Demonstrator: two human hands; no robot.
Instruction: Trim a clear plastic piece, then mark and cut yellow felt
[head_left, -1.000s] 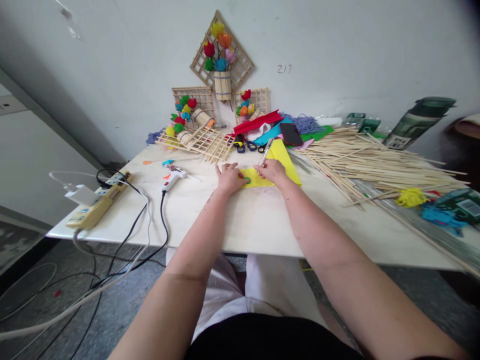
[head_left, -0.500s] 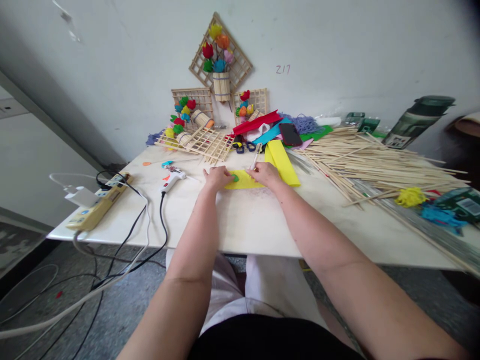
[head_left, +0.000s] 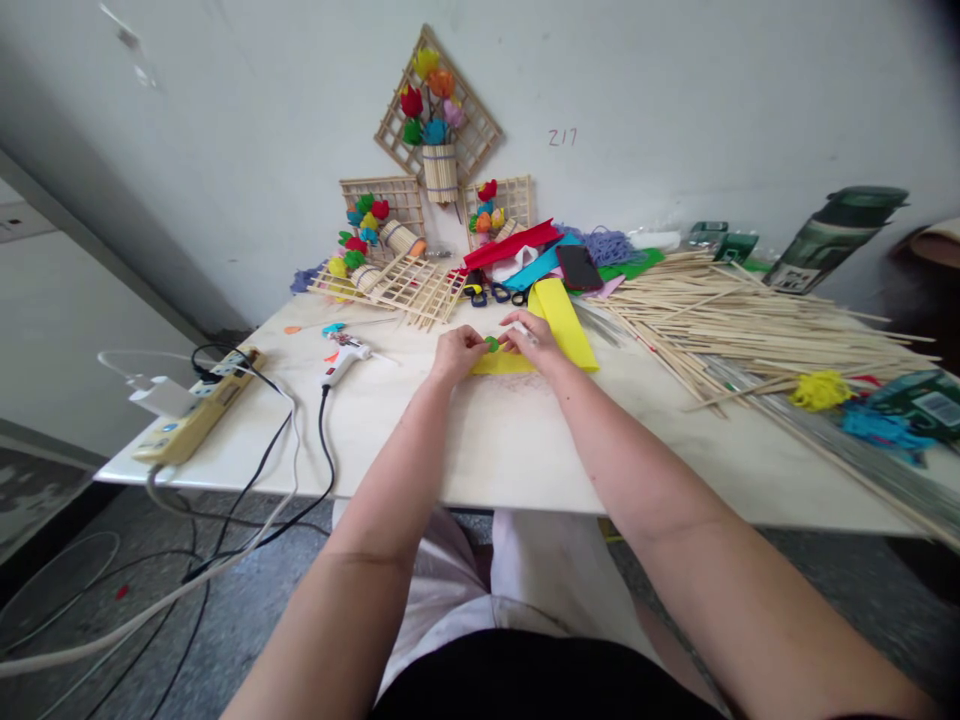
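Observation:
Both hands rest on a small yellow felt piece [head_left: 501,363] lying on the white table [head_left: 525,440]. My left hand [head_left: 457,353] pinches a small green felt bit [head_left: 491,345] against the yellow piece. My right hand [head_left: 531,340] is closed just right of it, its fingertips meeting the left hand's by the green bit; a pale slim thing shows under its fingers, too small to name. A longer yellow felt strip [head_left: 562,318] lies directly behind the right hand.
A glue gun [head_left: 343,355] and a power strip [head_left: 196,405] with cables lie to the left. Bamboo sticks [head_left: 735,315] pile up on the right. Behind the hands are scissors [head_left: 487,292], coloured felt sheets, a phone [head_left: 578,268] and wooden lattice frames [head_left: 405,280] with felt flowers.
Both hands have shifted slightly right and closer together. The right hand's pen-like tool, upright half a second ago, no longer sticks up. The green bit now sits between the fingertips.

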